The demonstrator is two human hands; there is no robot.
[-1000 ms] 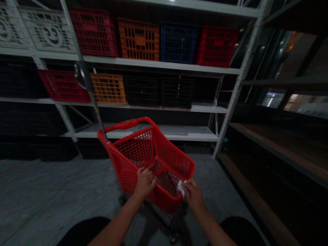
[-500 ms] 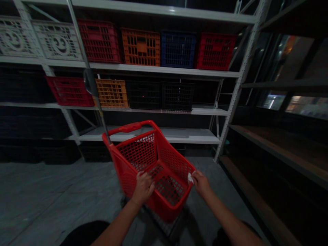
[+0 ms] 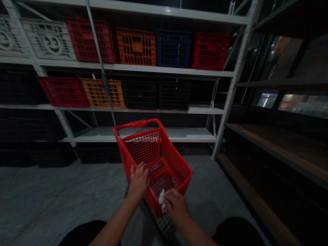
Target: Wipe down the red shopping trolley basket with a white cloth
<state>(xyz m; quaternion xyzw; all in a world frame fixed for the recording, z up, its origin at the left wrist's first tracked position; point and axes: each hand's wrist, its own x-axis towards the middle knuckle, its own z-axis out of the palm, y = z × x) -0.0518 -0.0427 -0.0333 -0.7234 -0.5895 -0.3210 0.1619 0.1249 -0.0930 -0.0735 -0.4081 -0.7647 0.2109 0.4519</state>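
Note:
A red plastic shopping cart (image 3: 176, 164) with latticed walls stands in front of me, its handle at the far end. My left hand (image 3: 139, 179) lies over the cart's left rim with its fingers spread, and whether it presses on the rim I cannot tell. Pinched in my right hand (image 3: 175, 203) is a crumpled white tissue (image 3: 162, 197), held against the near rim of the basket. A thin metal pole (image 3: 98, 48) rises from the cart's left handle corner, with a dark grip partway up.
Behind the cart runs a white metal rack (image 3: 143, 68) holding several crates, among them an orange crate (image 3: 135, 46) and a blue crate (image 3: 173, 48). Wooden shelving (image 3: 266, 150) lines the right side. Grey concrete floor (image 3: 46, 194) stretches to the left.
My right hand has moved left with the tissue, from the cart's right corner to the near rim. The cart has turned and its handle sits farther right in view. My left hand's fingers have spread.

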